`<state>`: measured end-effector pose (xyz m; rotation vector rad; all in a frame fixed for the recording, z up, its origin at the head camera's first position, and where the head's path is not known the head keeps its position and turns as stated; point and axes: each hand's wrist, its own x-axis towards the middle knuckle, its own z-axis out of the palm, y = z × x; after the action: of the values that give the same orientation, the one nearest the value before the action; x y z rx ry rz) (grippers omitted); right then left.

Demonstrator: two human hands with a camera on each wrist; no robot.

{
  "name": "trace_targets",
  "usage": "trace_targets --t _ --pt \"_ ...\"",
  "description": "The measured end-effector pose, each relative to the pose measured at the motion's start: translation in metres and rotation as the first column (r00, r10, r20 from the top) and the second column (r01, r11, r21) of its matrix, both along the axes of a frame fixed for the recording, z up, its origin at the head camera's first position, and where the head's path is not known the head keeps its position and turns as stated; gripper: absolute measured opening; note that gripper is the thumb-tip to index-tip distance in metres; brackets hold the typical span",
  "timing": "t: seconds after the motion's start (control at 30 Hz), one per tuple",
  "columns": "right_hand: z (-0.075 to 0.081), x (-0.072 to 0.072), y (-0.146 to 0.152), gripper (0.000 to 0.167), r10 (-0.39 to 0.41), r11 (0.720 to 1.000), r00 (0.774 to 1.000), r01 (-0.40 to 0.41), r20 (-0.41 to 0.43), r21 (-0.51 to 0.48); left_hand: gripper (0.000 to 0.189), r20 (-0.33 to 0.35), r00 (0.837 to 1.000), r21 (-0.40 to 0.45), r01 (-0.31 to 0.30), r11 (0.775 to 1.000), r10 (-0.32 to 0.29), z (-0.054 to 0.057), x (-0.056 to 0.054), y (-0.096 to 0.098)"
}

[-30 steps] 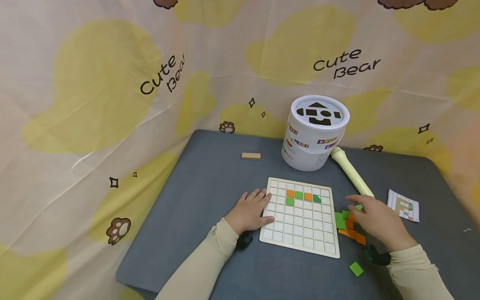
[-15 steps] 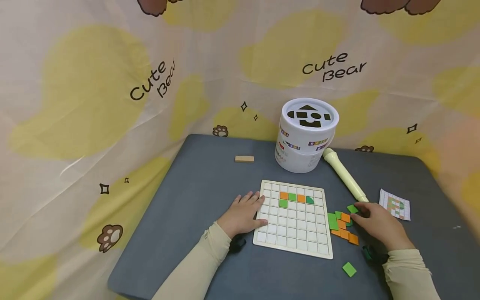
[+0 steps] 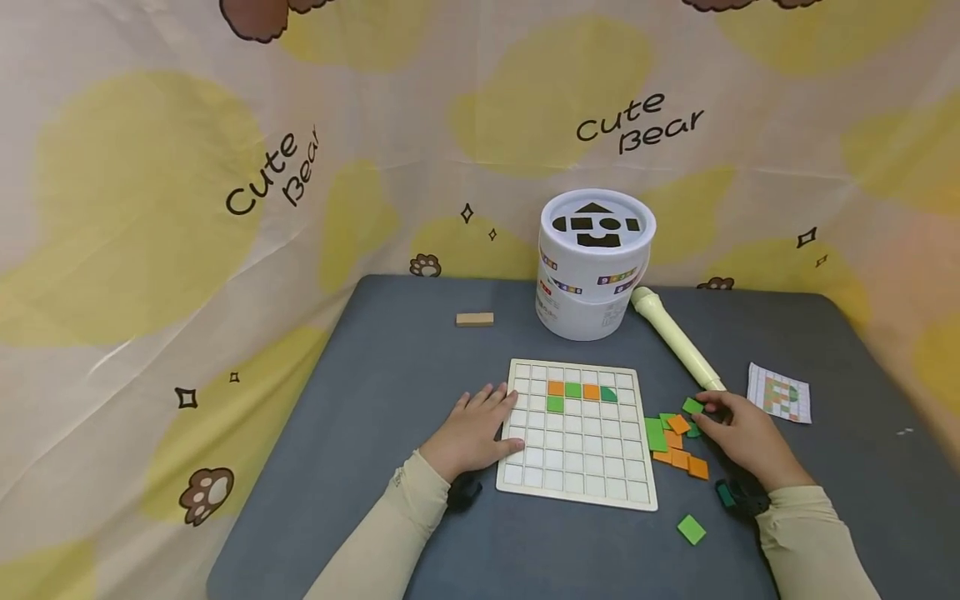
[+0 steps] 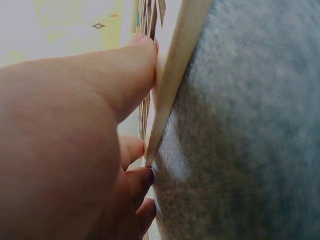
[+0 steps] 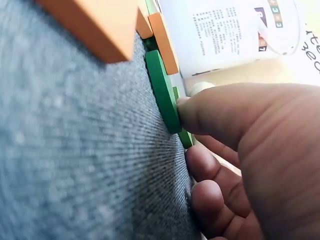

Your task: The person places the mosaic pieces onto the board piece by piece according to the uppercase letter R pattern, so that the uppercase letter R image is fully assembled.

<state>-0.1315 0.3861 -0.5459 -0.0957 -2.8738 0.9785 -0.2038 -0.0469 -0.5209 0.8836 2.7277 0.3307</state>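
My left hand (image 3: pixel 472 435) rests on the left edge of a white gridded board (image 3: pixel 577 454), fingers spread. In the left wrist view the thumb (image 4: pixel 135 70) lies over the board's wooden rim (image 4: pixel 172 75). On the board sit orange, light green and dark green pieces, including a quarter-round piece (image 3: pixel 608 394). My right hand (image 3: pixel 753 437) pinches a light green square tile (image 3: pixel 692 406) between thumb and index finger at the back of a loose pile. A dark green curved piece (image 5: pixel 162 92) lies beside the thumb in the right wrist view. Orange tiles (image 3: pixel 678 459) overlap in the pile.
A white bucket (image 3: pixel 594 267) with a shape-cut lid stands behind the board. A pale yellow microphone-shaped stick (image 3: pixel 678 340) and a printed pattern card (image 3: pixel 780 393) lie right. A wooden block (image 3: pixel 475 319) is at the back; a single green tile (image 3: pixel 691 530) lies in front.
The right hand has come down onto the pile, its thumb and index finger closing at the green tile. The left hand stays on the board. The head view has shifted slightly.
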Motion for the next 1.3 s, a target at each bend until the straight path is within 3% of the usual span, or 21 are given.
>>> trace_targets --t 0.3,0.97,1.17,1.3 --pt "0.006 -0.002 -0.002 0.046 -0.023 1.0 0.998 0.023 0.055 0.007 0.086 0.009 1.0 -0.001 -0.002 1.0 0.002 0.0 -0.002 -0.001" --pt "0.009 0.0 -0.003 0.038 -0.091 0.995 0.991 0.087 0.102 0.038 0.085 0.005 1.0 -0.005 -0.007 1.0 0.007 0.0 -0.001 -0.003" --pt "0.007 0.0 -0.003 0.036 -0.089 0.995 0.994 0.086 0.07 0.045 0.086 0.005 1.0 -0.008 -0.009 1.0 0.009 0.0 -0.001 -0.003" --pt "0.014 0.007 -0.014 0.033 -0.087 0.994 0.996 0.089 -0.034 0.061 0.086 0.002 1.0 -0.023 -0.008 1.0 0.008 -0.001 0.0 -0.001"
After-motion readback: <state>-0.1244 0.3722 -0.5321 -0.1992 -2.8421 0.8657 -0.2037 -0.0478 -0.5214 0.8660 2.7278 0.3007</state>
